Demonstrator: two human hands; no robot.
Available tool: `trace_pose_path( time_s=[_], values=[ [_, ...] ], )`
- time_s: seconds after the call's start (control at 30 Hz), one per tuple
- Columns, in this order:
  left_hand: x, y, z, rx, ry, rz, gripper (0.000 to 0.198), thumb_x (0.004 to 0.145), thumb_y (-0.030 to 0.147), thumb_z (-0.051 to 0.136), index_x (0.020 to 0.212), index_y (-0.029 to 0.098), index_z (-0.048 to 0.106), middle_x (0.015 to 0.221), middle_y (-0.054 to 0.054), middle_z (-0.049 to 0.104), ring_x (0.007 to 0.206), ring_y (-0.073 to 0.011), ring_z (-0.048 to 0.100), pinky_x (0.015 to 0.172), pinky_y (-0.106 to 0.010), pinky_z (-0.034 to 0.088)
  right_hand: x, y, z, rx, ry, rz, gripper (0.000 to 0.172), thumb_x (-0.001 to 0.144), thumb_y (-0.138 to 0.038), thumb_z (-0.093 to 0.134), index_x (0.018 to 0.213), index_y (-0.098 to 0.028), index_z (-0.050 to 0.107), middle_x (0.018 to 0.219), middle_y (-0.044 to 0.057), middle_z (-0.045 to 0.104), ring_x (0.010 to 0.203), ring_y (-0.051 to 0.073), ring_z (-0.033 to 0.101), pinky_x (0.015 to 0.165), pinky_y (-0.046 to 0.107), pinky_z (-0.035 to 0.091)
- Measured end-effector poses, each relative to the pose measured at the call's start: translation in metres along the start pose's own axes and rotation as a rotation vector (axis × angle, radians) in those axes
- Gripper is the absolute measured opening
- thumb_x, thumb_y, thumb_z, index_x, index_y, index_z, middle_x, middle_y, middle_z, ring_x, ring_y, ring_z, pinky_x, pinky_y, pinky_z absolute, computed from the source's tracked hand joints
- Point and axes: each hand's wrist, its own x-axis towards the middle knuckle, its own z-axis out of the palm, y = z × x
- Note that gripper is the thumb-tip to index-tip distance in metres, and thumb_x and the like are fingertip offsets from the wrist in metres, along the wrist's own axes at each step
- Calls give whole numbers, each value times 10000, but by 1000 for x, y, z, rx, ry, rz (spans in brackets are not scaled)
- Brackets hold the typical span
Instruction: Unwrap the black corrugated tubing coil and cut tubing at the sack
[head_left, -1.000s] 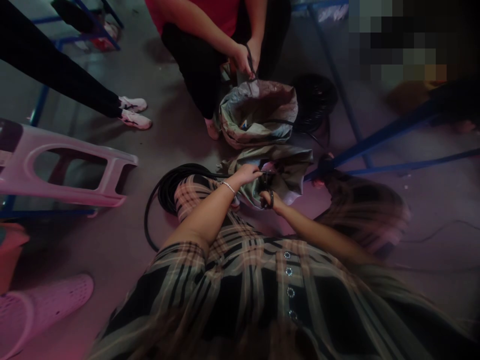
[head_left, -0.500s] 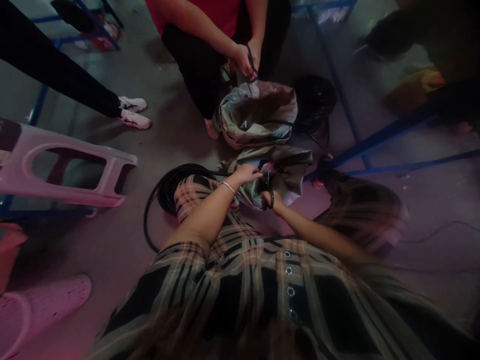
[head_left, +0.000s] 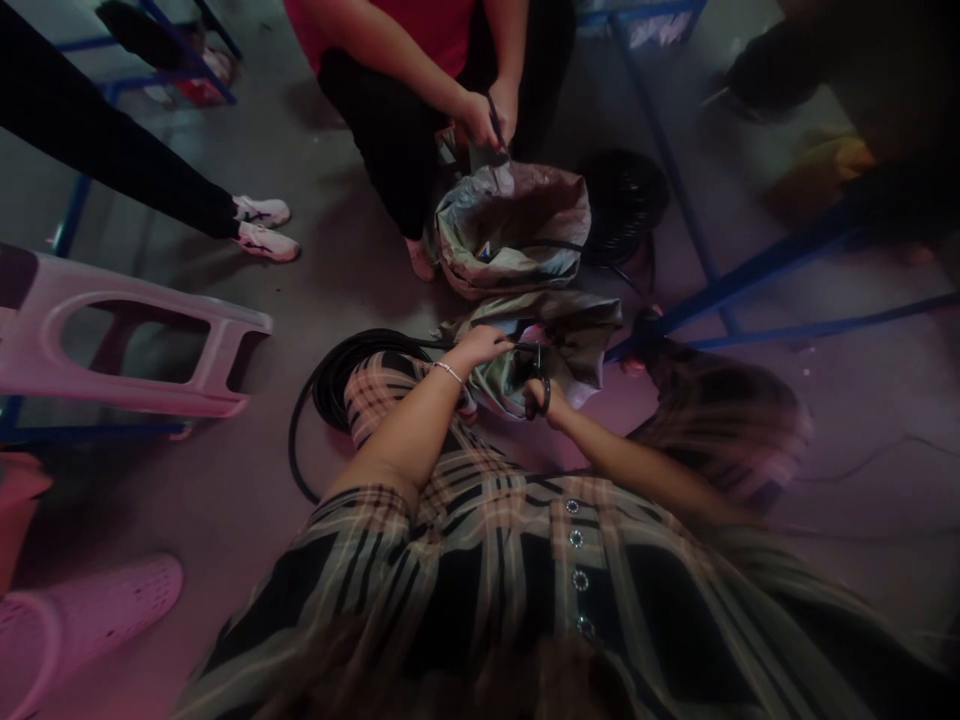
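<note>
Left hand [head_left: 478, 347] had its fingers [head_left: 501, 342] closed on a black cable [head_left: 442, 343], apparently keeping it taut from the coil [head_left: 352, 378] on the floor so it lay across the blades. Right hand [head_left: 541, 400] held black-handled scissors [head_left: 538, 388], fingers through the loops, over a crumpled grey-green sack [head_left: 577, 335]. Beyond, a co-worker's hands [head_left: 491, 118] pinched a dark strand above a second, open sack [head_left: 510, 228], beside another coil [head_left: 626, 200].
</note>
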Motion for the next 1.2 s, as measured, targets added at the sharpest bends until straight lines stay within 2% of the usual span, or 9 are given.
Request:
trace_pose_path(
  time_s=[0.37,0.83,0.93,1.2],
  values=[
    [-4,9,1,-13,-14,-27,293,949,391,604,932,172,798,869,-93,752,861,-240,649,781,-306,457,-7,-5,4,-30,46,72,66,700,-231,553,642,-206,532,453,-2,498,405,152,504,389,245,329],
    [-4,5,-2,38,-17,-19,319,958,381,586,1053,165,802,1002,-106,779,930,-234,675,824,-295,466,-3,2,1,-114,91,-30,118,690,-258,537,580,-217,525,439,7,495,425,155,485,407,254,345],
    [-2,3,-2,26,-2,-6,328,961,378,576,1050,158,802,1015,-115,778,933,-236,672,839,-301,469,-1,1,1,-84,77,-37,109,702,-266,549,608,-216,523,465,-2,505,429,151,500,409,249,354],
    [-3,7,-6,15,45,-42,331,982,376,553,1024,156,797,1022,-112,780,915,-218,660,828,-292,458,4,5,4,-78,-4,92,111,774,-312,582,784,-203,566,609,6,619,502,148,569,440,225,381]
  ],
)
